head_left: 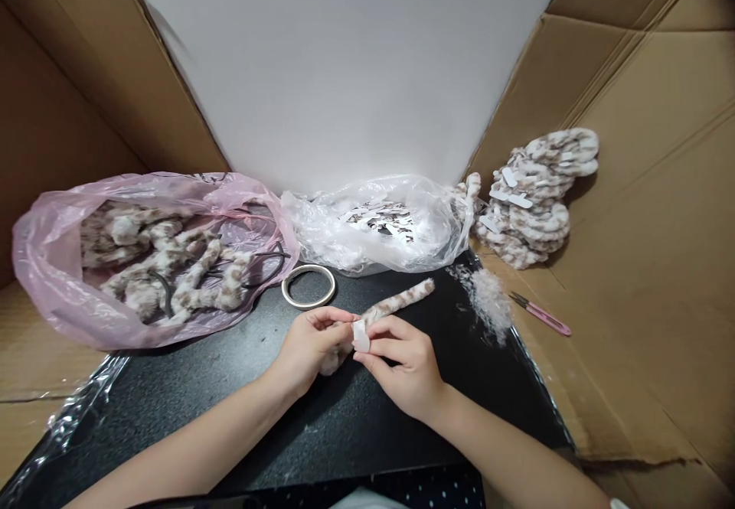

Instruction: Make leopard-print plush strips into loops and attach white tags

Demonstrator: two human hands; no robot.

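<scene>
In front of me a spotted, furry white-and-brown strip point(399, 301) lies slantwise on the black tabletop, passing behind my fingers. A small white tag point(360, 336) is held between both hands at the strip's middle. The fingertips of my left hand point(310, 347) are pinched at the tag's left edge, against the fur. From the other side, my right hand point(410, 363) pinches the tag between thumb and fingers. Whether the tag is wrapped around the strip or only lies over it cannot be made out. The strip's near end partly shows below my left hand.
A roll of tape point(308, 287) lies behind my left hand. At left is a pink bag point(51, 245) of furry pieces; a clear bag point(321, 237) holds white tags. To the right are tagged furry pieces point(534, 195), white fluff point(488, 302) and pink-handled snips point(543, 314). Cardboard walls point(643, 226) flank the table.
</scene>
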